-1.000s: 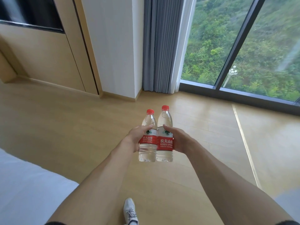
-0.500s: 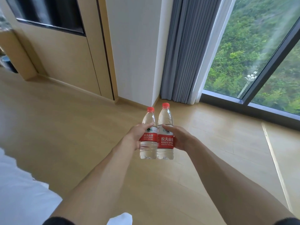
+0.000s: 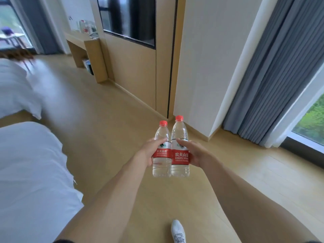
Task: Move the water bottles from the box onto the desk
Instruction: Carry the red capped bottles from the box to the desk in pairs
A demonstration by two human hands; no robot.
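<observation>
Bottles are out of the box but not yet on the desk (image 3: 79,38) far ahead: left hand (image 3: 149,153) grips one bottle (image 3: 161,151), right hand (image 3: 194,154) the other bottle (image 3: 180,148), fingers curled round each label.

A strip of bare wooden floor (image 3: 98,123) runs ahead toward the desk (image 3: 82,41) at the far left wall. White beds (image 3: 29,172) crowd its left side, the wood-panelled wall (image 3: 133,74) and white pillar (image 3: 206,67) its right. The desk top is partly taken by glassware (image 3: 85,28), blurred. Grey curtains (image 3: 273,81) hang at the right.
</observation>
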